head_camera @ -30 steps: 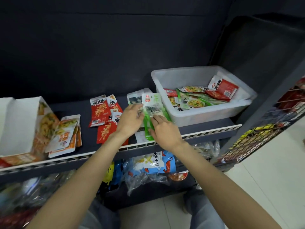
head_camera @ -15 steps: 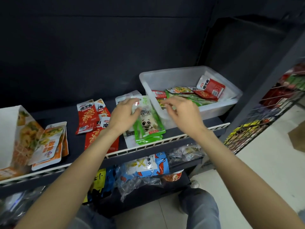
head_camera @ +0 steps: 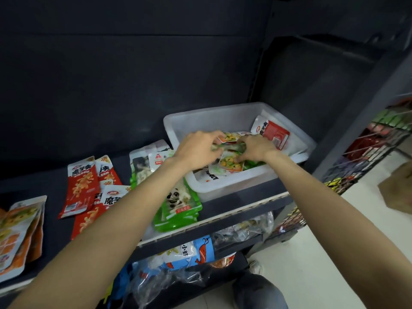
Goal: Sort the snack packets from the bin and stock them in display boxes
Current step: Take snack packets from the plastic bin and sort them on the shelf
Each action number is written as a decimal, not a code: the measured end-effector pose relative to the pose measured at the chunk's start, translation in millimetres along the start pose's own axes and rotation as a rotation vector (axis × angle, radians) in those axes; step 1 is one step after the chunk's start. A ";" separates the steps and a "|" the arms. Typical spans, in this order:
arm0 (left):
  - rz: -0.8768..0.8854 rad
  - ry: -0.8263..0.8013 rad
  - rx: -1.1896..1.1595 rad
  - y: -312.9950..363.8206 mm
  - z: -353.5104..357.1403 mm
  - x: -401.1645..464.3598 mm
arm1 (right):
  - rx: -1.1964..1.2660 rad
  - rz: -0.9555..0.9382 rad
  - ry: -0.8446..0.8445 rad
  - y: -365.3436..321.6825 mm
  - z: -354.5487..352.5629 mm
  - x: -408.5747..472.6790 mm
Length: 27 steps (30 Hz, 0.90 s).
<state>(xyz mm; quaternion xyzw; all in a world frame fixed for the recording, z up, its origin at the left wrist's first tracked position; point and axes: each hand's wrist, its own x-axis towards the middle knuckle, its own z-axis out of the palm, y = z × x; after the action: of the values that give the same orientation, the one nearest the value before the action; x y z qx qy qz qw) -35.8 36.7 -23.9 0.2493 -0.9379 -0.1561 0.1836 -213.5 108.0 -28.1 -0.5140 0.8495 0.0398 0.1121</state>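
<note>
Both hands in translucent white plastic bin (head_camera: 234, 181) on dark shelf (head_camera: 245, 206): left hand (head_camera: 198, 150) and right hand (head_camera: 256, 148), fingers curled, each gripping loose snack packets (head_camera: 230, 162). Green panda packets (head_camera: 178, 206) stacked just left of bin.

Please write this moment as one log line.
phase: picking | left hand: in bin, on packets | right hand: in bin, on packets

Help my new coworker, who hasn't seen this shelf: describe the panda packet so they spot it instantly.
Find the translucent white bin on the dark shelf. Just left of it, at the shelf's front edge, lies the green panda packet. Alone there, it shows a black-and-white panda; neighbouring packets are red.
</note>
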 end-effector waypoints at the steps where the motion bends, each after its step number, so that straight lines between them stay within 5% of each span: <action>1: -0.006 -0.045 0.018 1.9 5.4 13.6 | -0.006 0.007 -0.044 0.7 -0.4 4.1; 7: 0.040 -0.339 0.355 9.7 44.4 70.6 | -0.017 -0.050 -0.050 20.8 8.6 10.2; 12: 0.158 -0.145 0.574 14.3 43.2 70.2 | 0.213 -0.095 0.026 31.0 6.0 1.6; 20: -0.025 0.238 0.134 -5.5 -12.8 13.9 | 0.647 -0.124 0.934 7.4 -9.3 -72.5; 22: -0.090 0.335 0.070 -10.8 -31.4 -8.3 | 0.695 -0.167 0.999 -9.3 -5.3 -88.1; 27: -0.369 0.491 -0.259 -37.9 -59.6 -69.5 | 0.800 -0.350 0.828 -76.1 6.8 -104.8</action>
<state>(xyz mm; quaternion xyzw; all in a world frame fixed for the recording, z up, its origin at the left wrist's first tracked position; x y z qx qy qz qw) 61.0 29.8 -4.3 0.4197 -0.7770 -0.2400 0.4032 -98.6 164.1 -6.8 -0.5369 0.6745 -0.5053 -0.0384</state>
